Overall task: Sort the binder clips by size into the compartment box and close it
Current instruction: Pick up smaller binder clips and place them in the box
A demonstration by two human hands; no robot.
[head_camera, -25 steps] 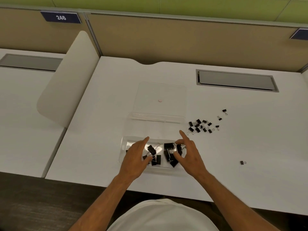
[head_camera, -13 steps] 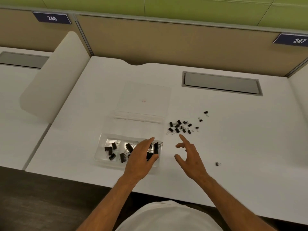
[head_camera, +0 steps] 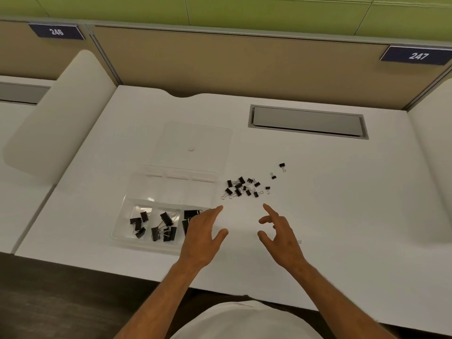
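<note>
The broad white desk [head_camera: 342, 216] fills the view, backed by tan partition panels. At twelve o'clock from the hands, a grey rectangular cable hatch [head_camera: 307, 122] is set into it.

At ten o'clock from the hands lies the clear plastic compartment box [head_camera: 168, 192], with its transparent hinged lid [head_camera: 195, 143] folded flat away from the person, probably so that every compartment can be reached from above. The near row holds the large black binder clips [head_camera: 162, 225], spread over three compartments; the far row looks bare, likely kept for the smaller sizes.

The left hand [head_camera: 203, 237] hovers over the box's right near corner, fingers stretched forward and relaxed, holding nothing. The right hand [head_camera: 281, 232] hangs beside it, well apart from it, index finger extended, the others loosely bent, also holding nothing. Both point toward twelve o'clock, where the heap of small black binder clips [head_camera: 242, 187] waits on the bare desk just right of the box; they seem to be next in line. A few stray clips [head_camera: 281, 165] trail off toward one o'clock, and a wire handle shows behind the right hand.

Two dark blue number plates are fixed on the partition: "246" [head_camera: 56, 32] at eleven o'clock and "247" [head_camera: 418, 55] at two o'clock.
</note>
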